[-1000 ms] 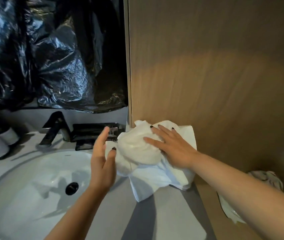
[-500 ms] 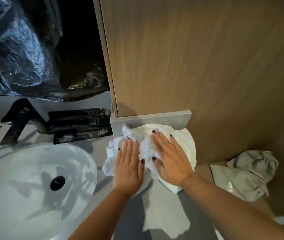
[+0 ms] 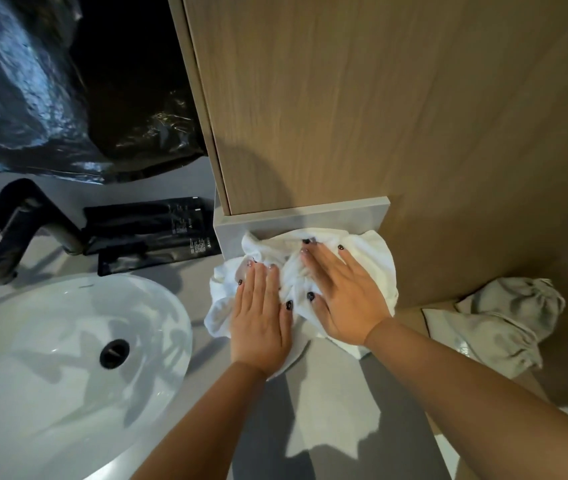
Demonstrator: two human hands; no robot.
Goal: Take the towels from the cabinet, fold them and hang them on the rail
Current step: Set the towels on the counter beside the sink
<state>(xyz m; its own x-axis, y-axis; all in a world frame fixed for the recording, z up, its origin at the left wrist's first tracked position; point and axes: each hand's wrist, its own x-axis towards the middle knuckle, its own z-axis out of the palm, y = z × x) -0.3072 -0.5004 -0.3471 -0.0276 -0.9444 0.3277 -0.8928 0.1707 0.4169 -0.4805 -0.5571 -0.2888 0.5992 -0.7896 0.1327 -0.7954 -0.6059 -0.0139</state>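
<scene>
— Where is the towel?

— A crumpled white towel (image 3: 376, 261) lies on the grey tabletop (image 3: 331, 393), bunched against the grey plinth (image 3: 296, 220) at the foot of the wood-grain cabinet (image 3: 344, 98), just right of the sink.

— And the hands?

— Both lie flat on it. The left hand (image 3: 261, 320) presses the near left part of the towel, fingers straight and together. The right hand (image 3: 344, 299) presses the middle, fingers straight and slightly spread, tips near the plinth. Neither grip is closed on the cloth; the palms simply rest on it. Dark polish shows on the nails.

— Anything else around?

— A white oval basin (image 3: 67, 368) with a dark drain (image 3: 114, 353) sits at the near left. Behind it stands a black faucet (image 3: 22, 230), and beside that lie black sachets (image 3: 150, 233) with small print, against the plinth's left side. Black plastic sheeting (image 3: 50, 81) hangs at the far left. A second, greyish crumpled cloth (image 3: 497, 320) lies to the right, lower down, well apart from the white towel.
</scene>
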